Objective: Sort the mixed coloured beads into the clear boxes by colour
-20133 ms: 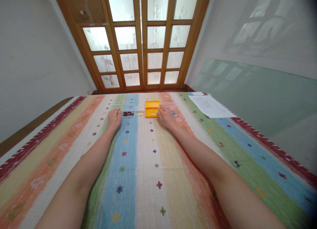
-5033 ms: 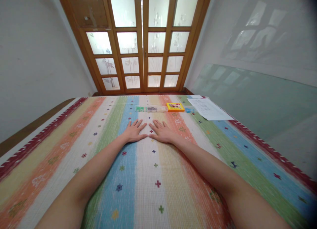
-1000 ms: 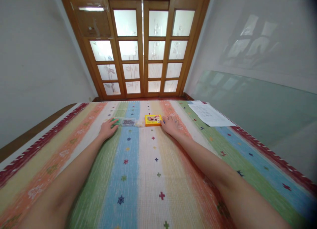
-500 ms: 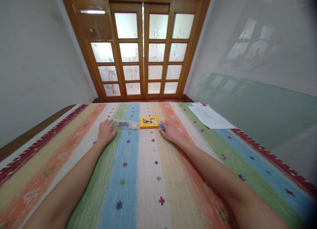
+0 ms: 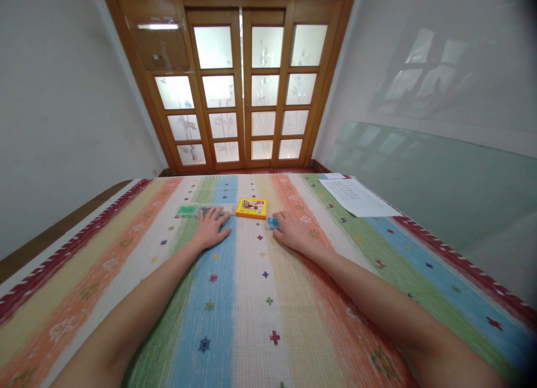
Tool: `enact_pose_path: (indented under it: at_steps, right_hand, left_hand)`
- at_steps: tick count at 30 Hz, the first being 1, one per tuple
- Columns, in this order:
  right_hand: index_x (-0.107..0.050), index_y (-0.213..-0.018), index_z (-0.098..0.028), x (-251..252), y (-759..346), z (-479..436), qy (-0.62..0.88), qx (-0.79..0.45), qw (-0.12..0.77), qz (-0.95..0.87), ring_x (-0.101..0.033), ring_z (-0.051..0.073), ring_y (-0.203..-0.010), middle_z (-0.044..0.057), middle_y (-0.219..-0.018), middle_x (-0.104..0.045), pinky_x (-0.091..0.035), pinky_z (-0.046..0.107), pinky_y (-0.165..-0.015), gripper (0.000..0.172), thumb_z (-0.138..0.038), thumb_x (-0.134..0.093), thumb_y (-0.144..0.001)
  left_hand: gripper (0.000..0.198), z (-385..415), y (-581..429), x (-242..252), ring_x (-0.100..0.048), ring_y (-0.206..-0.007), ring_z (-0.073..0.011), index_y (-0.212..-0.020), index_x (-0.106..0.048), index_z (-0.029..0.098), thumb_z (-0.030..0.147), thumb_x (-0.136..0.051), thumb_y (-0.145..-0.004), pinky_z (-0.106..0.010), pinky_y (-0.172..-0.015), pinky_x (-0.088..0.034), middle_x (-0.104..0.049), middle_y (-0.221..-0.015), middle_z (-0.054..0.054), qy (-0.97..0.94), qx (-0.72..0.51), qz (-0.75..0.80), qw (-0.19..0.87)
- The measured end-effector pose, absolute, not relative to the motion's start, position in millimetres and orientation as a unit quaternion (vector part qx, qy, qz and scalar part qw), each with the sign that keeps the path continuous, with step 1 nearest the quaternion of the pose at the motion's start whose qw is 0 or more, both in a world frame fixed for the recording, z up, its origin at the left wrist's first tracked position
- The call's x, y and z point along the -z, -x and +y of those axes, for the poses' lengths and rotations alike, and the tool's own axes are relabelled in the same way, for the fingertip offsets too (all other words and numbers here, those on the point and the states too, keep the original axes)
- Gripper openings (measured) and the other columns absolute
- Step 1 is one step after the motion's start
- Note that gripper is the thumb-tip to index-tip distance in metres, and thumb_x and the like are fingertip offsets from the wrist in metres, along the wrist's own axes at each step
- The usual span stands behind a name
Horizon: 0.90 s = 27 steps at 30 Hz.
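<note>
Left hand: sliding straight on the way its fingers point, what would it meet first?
The left hand would meet the clear compartment tray first; its fingertips look to be at its near edge, though depth is unclear.

A tabletop cloth (image 5: 251, 309) in broad multicoloured stripes, dotted with small crosses, fills the foreground. A printed sheet of paper (image 5: 356, 196) lies near its far right corner. Beyond stand wooden doors (image 5: 241, 85) with frosted glass panes, flanked by pale walls (image 5: 54, 97).
</note>
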State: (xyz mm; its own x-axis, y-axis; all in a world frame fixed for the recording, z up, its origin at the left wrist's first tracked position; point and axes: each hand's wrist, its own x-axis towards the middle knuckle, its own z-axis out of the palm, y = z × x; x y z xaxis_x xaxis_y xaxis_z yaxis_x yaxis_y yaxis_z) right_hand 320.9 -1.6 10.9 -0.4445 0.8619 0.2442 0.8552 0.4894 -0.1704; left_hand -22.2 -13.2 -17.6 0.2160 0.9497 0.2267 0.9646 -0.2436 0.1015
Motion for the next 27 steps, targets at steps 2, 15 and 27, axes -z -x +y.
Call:
enact_pose_path:
  at_steps: [2, 15, 27]
  right_hand:
    - [-0.06, -0.127, -0.021, -13, -318, -9, 0.514, -0.015, 0.15, -0.844, -0.059, 0.031, -0.117, 0.015, -0.126, -0.066, -0.046, 0.039, -0.096, 0.037, -0.03, -0.058, -0.091]
    - [-0.053, -0.146, -0.027, -13, -300, 16, 0.442, -0.035, 0.163, -0.881, -0.059, 0.028, -0.123, 0.012, -0.137, -0.061, -0.046, 0.037, -0.1, 0.05, -0.037, -0.059, -0.098]
    - [-0.053, -0.145, -0.026, 8, -271, 15, 0.321, -0.028, 0.197, -0.926, -0.049, 0.028, -0.142, 0.012, -0.154, -0.052, -0.045, 0.045, -0.113, 0.047, -0.044, -0.056, -0.102]
  left_hand:
    - [0.059, -11, 22, 18, -0.02, -0.158, -0.0368, -0.152, -0.052, 0.039, 0.059, -0.052, -0.097, -0.068, -0.125, -0.005, -0.031, -0.171, -0.005, 0.776, 0.121, -0.619, 0.032]
    - [0.06, 0, 21, 20, -0.019, -0.159, -0.0376, -0.153, -0.051, 0.039, 0.059, -0.053, -0.096, -0.071, -0.124, -0.004, -0.029, -0.171, -0.005, 0.774, 0.122, -0.621, 0.02]
    - [0.062, -16, -3, 12, -0.047, -0.145, -0.0262, -0.154, -0.05, 0.028, 0.05, -0.056, -0.096, -0.043, -0.126, -0.032, -0.052, -0.157, -0.007, 0.843, 0.193, -0.5, -0.043]
